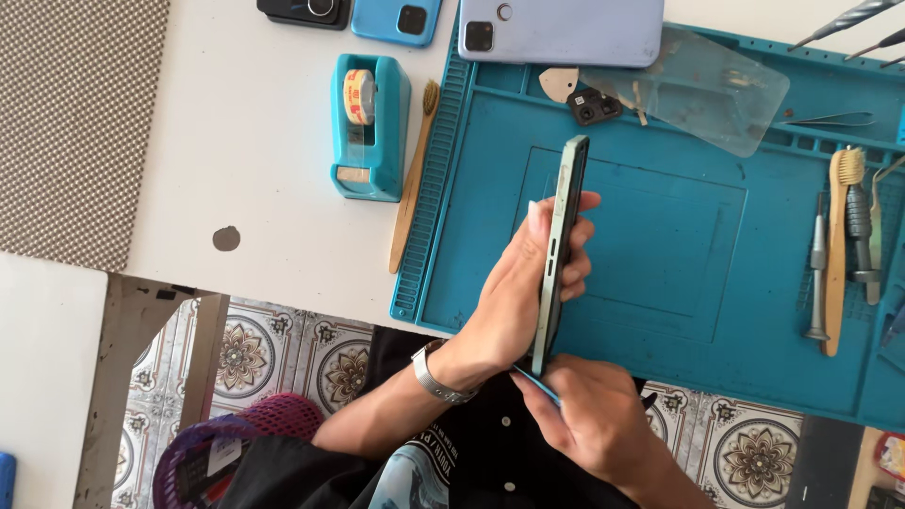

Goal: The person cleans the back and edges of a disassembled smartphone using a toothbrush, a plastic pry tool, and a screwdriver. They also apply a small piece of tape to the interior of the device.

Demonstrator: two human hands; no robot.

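The phone, a slim handset with a green frame, stands on edge above the near part of the blue work mat, its side buttons facing the camera. The left hand holds it upright, fingers wrapped around its far face and thumb along the near side, clamped on the body. The right hand sits just below, at the near edge of the tabletop, its fingers pinched together on a thin blue pry tool whose tip touches the phone's lower corner. A metal wristband circles the left wrist. Toward the far left of the mat stands a teal tape dispenser with a wooden brush beside it. Along the far edge lies a lilac phone, and a clear screen panel rests near it.
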